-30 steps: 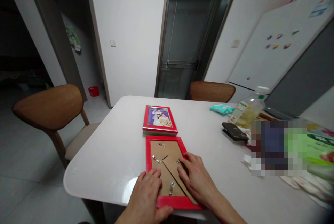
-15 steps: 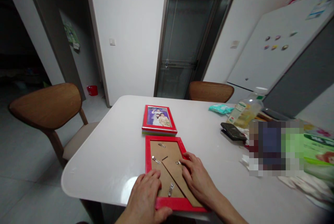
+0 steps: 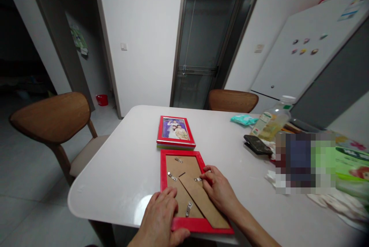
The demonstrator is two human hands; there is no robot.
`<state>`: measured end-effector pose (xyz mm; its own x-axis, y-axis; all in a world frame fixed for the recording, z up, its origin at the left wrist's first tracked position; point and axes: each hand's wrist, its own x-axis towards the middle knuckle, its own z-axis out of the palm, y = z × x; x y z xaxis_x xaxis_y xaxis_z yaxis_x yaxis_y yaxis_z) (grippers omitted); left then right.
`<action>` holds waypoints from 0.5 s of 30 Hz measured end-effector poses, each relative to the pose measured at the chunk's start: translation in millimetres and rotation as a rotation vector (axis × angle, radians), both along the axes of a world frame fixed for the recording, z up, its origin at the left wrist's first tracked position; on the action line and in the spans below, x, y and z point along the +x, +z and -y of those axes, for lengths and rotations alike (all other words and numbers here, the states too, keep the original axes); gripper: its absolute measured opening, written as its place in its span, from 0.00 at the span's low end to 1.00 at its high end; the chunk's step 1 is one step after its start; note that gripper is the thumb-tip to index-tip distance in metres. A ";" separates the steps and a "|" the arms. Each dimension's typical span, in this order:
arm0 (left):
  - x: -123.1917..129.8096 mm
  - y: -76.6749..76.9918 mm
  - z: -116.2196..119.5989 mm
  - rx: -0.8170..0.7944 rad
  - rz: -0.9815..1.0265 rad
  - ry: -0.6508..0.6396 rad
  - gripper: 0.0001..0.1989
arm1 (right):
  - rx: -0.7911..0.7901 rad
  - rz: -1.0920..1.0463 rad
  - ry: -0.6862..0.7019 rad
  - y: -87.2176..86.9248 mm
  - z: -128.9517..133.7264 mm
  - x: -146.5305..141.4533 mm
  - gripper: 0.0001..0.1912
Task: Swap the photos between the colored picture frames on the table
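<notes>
Four metal clips [image 3: 188,209] on the brown backing board [image 3: 184,192] of the face-down red frame [image 3: 202,224]. Board already inside the rim, by the look of it; impossible to tell which clips, if any, lock it in, so impossible to judge what is left. Lying flat on the bench [image 3: 121,170], between both hands, close to the near edge, with the second red frame [image 3: 175,142] just beyond, photo upward. Left hand [image 3: 161,212] unclenched over the lower left corner, thumb along the bottom rim, fingers reaching onto the board. Right hand [image 3: 220,191] across the right side, fingers curled, tips at the right-hand clip [image 3: 198,179]; cannot tell whether pinching or merely touching it.
</notes>
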<state>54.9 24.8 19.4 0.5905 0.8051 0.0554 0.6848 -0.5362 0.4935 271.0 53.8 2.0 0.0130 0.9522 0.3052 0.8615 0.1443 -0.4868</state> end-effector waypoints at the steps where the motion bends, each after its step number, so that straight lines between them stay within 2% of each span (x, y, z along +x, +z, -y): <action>1: 0.2 0.8 0.3 -0.002 -0.003 -0.001 0.19 | -0.001 0.001 0.000 -0.2 0.7 0.0 0.10; 10: -1.4 -3.6 1.0 0.040 0.024 -0.001 0.16 | -0.020 0.016 -0.013 -2.0 3.1 3.2 0.11; 13: -4.1 -4.9 0.2 0.041 0.041 -0.005 0.15 | 0.049 0.052 -0.017 -0.6 13.9 0.0 0.12; 15: -5.9 -5.0 0.0 0.040 0.051 -0.014 0.15 | 0.092 0.089 0.035 3.4 26.4 -7.0 0.12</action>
